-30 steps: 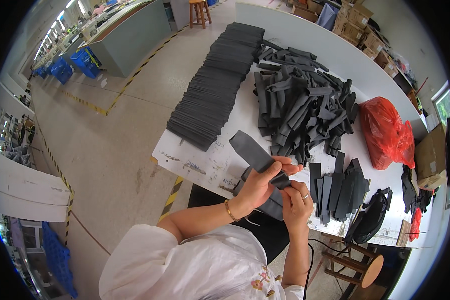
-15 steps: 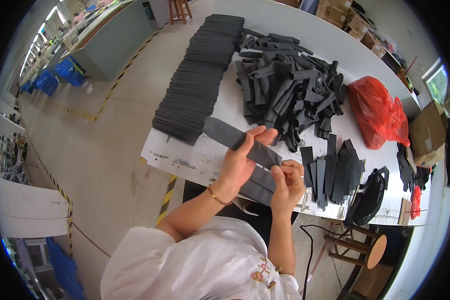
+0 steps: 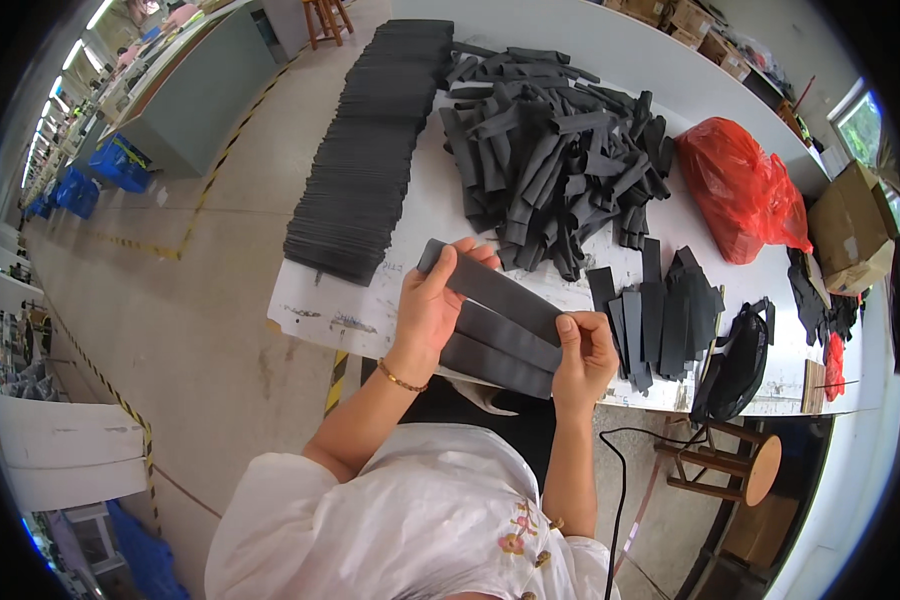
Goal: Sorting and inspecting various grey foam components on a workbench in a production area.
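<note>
held strip: drawn out between both hands

the long, flat, dark grey fabric-like strip (image 3: 502,290) is suspended above the near edge of the white-topped worktable (image 3: 305,308), slanting down from left to right.

change of state: half a second ago, the bare left hand (image 3: 428,315) gripped the strip around its middle, with a long end projecting past the thumb. that hand is now close to the left end, and only a short tip protrudes. the gap between the hands has widened, and the strip runs nearly straight.

left fingers: grasping the strip, thumb pressed on the upper face, other fingers partly extended behind it.
right fingers: the bare right hand (image 3: 584,362) pinches the right end between thumb and curled fingers.

effect on the work: both ends appear to be under control, and the upper face is exposed along most of its length.

adjacent items: two flat dark grey under-strips (image 3: 500,352) lie below the held strip, reaching toward the right hand; whether that hand also grips them cannot be determined. farther off are a long, close-packed row of dark strips (image 3: 370,150), a loose tangled heap of dark strips (image 3: 560,165) and, to the right, a fanned group of flat dark strips (image 3: 662,320).
</note>
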Available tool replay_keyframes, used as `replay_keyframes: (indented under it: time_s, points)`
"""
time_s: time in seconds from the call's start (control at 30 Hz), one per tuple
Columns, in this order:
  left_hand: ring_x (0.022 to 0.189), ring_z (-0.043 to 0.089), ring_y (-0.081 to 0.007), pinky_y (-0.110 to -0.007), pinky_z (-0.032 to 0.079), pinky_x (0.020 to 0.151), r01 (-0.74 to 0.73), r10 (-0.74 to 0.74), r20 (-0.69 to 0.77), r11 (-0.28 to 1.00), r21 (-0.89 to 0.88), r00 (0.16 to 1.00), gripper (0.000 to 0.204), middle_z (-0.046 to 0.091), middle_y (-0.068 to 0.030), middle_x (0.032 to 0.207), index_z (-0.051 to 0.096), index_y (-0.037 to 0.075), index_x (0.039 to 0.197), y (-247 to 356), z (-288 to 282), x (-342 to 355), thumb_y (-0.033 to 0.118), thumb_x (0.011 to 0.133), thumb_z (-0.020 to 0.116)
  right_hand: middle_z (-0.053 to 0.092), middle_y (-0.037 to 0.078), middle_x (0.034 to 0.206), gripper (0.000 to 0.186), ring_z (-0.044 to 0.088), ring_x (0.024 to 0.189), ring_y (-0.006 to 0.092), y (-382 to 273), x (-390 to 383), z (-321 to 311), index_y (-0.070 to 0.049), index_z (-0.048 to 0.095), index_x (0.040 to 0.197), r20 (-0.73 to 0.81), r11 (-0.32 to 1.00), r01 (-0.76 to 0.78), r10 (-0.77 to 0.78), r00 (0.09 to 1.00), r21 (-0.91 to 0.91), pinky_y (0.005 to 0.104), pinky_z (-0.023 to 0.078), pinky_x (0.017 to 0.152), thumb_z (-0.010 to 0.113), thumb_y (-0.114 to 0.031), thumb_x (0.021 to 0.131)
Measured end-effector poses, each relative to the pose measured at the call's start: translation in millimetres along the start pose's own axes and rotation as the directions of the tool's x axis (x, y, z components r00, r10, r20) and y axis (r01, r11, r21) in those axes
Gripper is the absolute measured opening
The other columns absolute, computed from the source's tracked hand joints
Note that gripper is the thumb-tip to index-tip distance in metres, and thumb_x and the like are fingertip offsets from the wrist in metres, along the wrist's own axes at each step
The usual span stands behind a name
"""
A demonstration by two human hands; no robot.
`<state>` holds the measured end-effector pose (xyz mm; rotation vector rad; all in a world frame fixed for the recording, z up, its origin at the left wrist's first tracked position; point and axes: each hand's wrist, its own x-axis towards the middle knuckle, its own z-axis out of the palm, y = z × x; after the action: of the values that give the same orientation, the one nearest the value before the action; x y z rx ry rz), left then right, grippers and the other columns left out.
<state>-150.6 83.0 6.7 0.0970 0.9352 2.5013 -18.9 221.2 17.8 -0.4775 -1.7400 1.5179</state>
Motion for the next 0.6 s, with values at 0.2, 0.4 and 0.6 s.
replay_keyframes:
  time_s: [0.2,0.4,0.6]
  points:
    - [0.072,0.054,-0.0070,-0.022,0.043,0.065,-0.079,0.084,0.012,0.857,0.509,0.996,0.013,0.063,-0.0007,0.088,0.072,0.001,0.094,12,0,-7,0.013,0.089,0.069,0.058,-0.004,0.077,0.018,0.047,0.069,0.0031,4,5,-25,0.000,0.067,0.089,-0.053,0.968,-0.249,0.249,0.967,-0.004,0.0183,0.036,0.063,0.070,-0.018,0.091]
    - [0.071,0.053,-0.0105,-0.024,0.044,0.066,-0.071,0.083,0.033,0.514,0.855,0.996,0.014,0.057,-0.0021,0.080,0.072,0.004,0.084,-14,-47,-3,0.011,0.074,0.079,0.056,-0.005,0.067,0.022,0.042,0.059,0.0025,54,-16,-44,0.000,0.067,0.082,-0.046,0.882,-0.419,0.419,0.907,-0.217,0.0199,0.031,0.054,0.073,-0.020,0.087]
    - [0.078,0.056,-0.0177,-0.030,0.047,0.074,-0.181,0.156,0.147,0.227,0.957,0.977,0.019,0.057,-0.0050,0.086,0.069,0.005,0.084,-32,-72,0,0.013,0.071,0.079,0.058,0.000,0.065,0.021,0.048,0.060,0.0070,78,-23,-42,0.003,0.066,0.082,-0.071,0.837,-0.374,0.378,0.923,-0.400,0.0244,0.041,0.058,0.073,-0.017,0.086]
